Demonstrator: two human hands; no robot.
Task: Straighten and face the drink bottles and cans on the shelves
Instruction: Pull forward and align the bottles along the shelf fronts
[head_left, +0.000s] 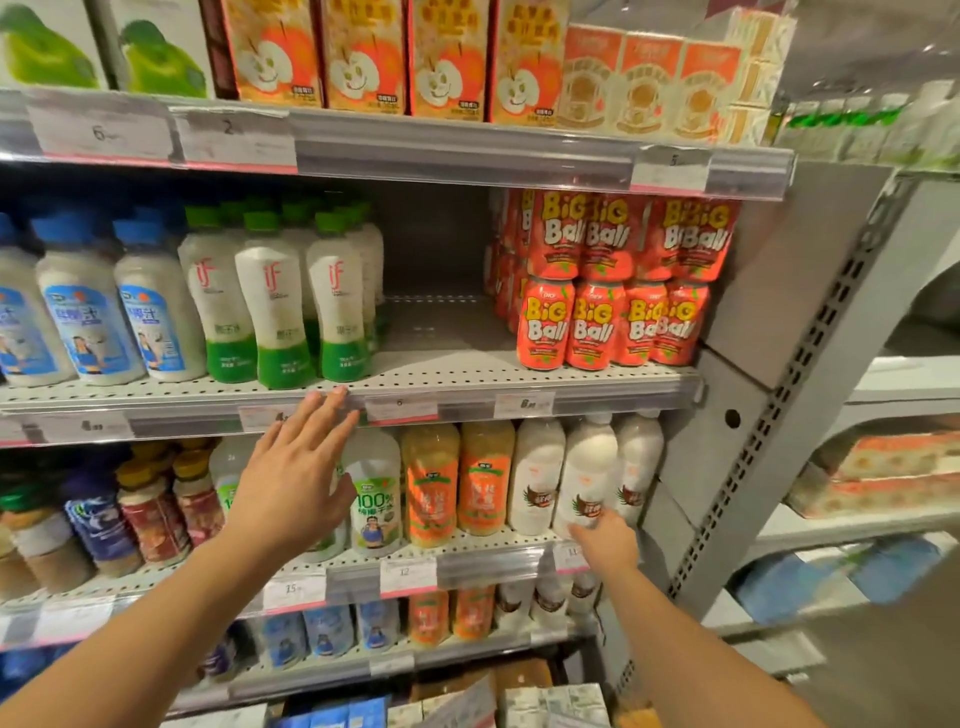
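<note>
**Painted metal, shiny plastic, printed card**

The middle shelf (447, 376) is perforated metal with a matt pale grey coat. Along its front edge runs a clear, glossy plastic price rail (467, 408) holding paper labels. On it, left, stand smooth white plastic bottles (272, 306) with shiny sleeves; right, the red cans (597, 325) wear glossy printed wrap. Above it sit matt printed cardboard cartons (363, 57). Right of it, the slotted upright (810, 374) is dull grey metal.
</note>
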